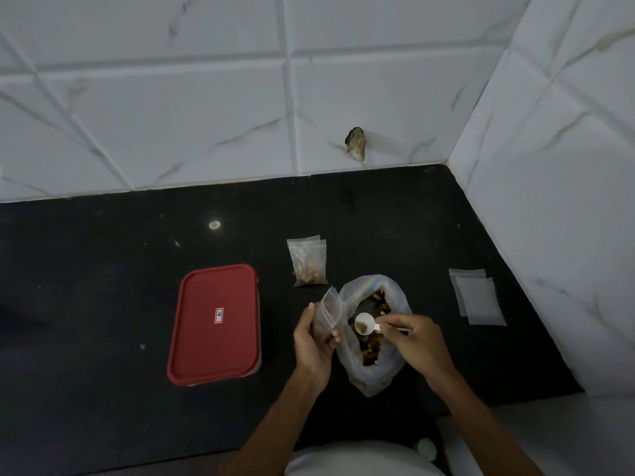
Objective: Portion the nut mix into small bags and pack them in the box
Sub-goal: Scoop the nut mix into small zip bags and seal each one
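A large clear plastic bag of nut mix (372, 372) lies open on the black counter (103, 269). My left hand (314, 345) grips a small clear zip bag (330, 312) upright, just left of the big bag. My right hand (414, 334) pinches the handle of a small white scoop (365, 323), held over the big bag's mouth with a little brown mix in its bowl. Filled small bags (308, 262) lie behind the big bag. The box with its red lid (214, 324) on stands to the left.
A few empty small bags (476, 297) lie flat at the right, close to the tiled side wall (556, 201). The tiled back wall has a chipped hole (356, 144). A pale round object (426, 448) sits at the counter's near edge.
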Available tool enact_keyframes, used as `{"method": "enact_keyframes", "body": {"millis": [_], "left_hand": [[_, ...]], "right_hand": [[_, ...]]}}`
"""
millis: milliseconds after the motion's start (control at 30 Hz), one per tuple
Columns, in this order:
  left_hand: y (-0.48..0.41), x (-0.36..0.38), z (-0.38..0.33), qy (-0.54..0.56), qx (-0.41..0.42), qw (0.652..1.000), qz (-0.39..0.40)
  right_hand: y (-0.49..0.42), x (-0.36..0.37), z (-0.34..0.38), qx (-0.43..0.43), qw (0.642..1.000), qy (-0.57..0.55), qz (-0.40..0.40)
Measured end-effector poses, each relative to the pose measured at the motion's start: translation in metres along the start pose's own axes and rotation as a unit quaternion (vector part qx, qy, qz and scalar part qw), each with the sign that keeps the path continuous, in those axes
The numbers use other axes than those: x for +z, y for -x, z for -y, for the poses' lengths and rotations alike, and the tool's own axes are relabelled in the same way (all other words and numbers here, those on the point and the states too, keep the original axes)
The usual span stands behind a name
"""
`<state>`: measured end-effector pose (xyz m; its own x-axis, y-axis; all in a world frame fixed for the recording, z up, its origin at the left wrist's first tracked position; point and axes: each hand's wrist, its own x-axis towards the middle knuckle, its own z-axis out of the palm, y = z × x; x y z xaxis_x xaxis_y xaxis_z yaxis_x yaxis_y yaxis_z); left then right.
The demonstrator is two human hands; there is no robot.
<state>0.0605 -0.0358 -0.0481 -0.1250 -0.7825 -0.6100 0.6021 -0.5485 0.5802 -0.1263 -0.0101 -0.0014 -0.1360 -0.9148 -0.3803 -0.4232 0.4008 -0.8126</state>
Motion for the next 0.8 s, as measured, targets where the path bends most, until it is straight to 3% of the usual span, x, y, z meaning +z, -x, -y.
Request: {"method": "enact_keyframes", "body": {"millis": [133, 233, 367, 433, 500, 600, 700, 800], "left_hand": [[0.001, 0.0, -0.001, -0.006, 0.006, 1.0, 0.001], [0.003, 0.002, -0.001, -0.007, 0.011, 1.0, 0.004], [0.004, 0.004, 0.0, -0.005, 0.0, 1.0, -0.003], [0.003, 0.004, 0.001, 0.001, -0.006, 1.0, -0.002], [0.005, 0.004, 0.001, 0.007, -0.006, 1.0, 0.004], [0.007, 0.005, -0.002, 0.032, -0.006, 0.999, 0.016], [0.012, 0.009, -0.006, 0.048, -0.013, 0.998, 0.031], [0.015, 0.008, -0.006, 0.049, -0.013, 0.998, 0.034]], "right_hand": [[0.015, -0.012, 0.011, 0.007, 0.997, -0.073, -0.021], [0.029, -0.014, 0.035, -0.066, 0.99, -0.101, -0.079], [0.04, 0.004, 0.057, -0.21, 0.967, -0.017, -0.141], [0.039, 0.02, 0.055, -0.236, 0.954, 0.02, -0.184], [0.037, 0.027, 0.051, -0.268, 0.945, 0.075, -0.171], [0.038, 0.024, 0.049, -0.368, 0.903, 0.167, -0.146], [0.039, 0.025, 0.046, -0.47, 0.81, 0.299, -0.181], [0.038, 0.027, 0.044, -0.5, 0.768, 0.348, -0.199]]}}
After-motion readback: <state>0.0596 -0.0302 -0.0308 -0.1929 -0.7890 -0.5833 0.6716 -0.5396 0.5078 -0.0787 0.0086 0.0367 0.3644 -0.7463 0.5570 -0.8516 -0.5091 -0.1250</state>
